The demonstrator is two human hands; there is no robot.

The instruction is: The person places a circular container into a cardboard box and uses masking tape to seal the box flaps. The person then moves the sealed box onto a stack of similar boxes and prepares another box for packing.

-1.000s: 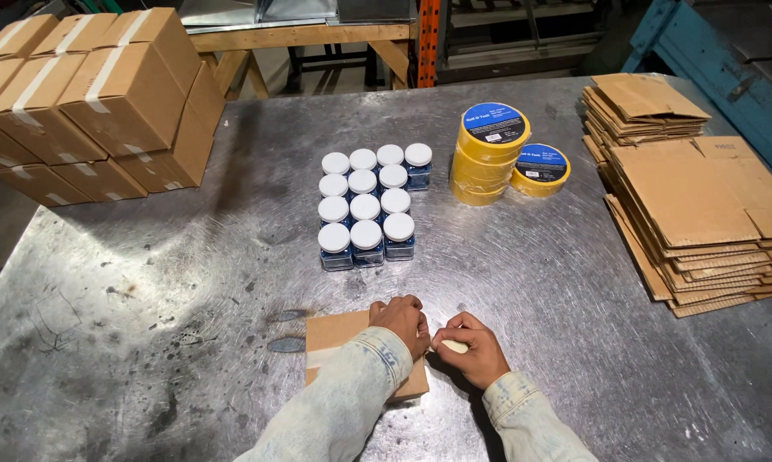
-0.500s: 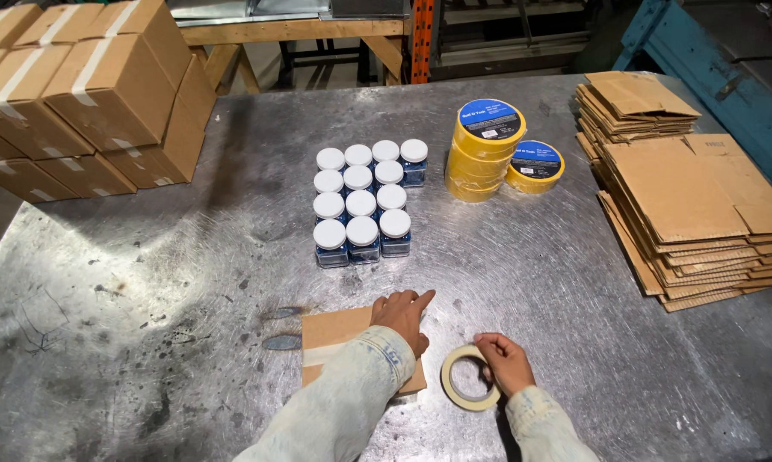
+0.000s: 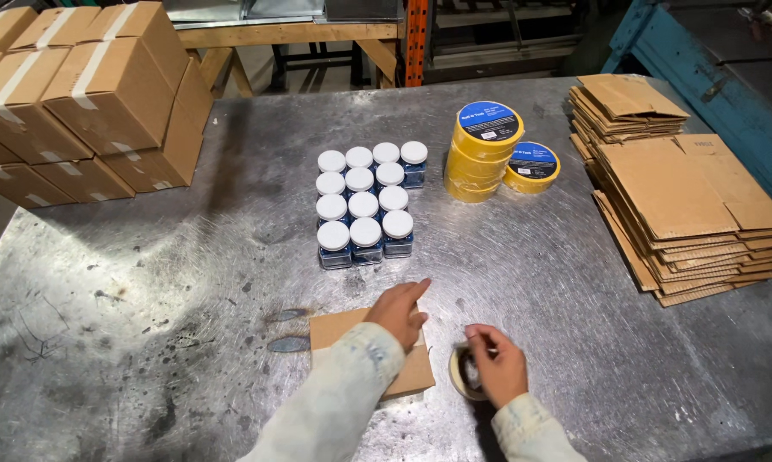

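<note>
Scuffed metal covered the whole surface [image 3: 189, 282]. Near its front edge lay a small flat cardboard box [image 3: 403, 372], pinned under my left hand [image 3: 399, 312], fingers spread, grasping nothing. Just beside it my right hand [image 3: 493, 364] clutched a tape roll [image 3: 461, 376]. I judged taping was under way; finding the tape's end seemed next.

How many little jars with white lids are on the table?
12 jars, in a block mid-table beyond the hands: four rows of three, skewed, front row nearest the left hand. None seem hidden.
</note>
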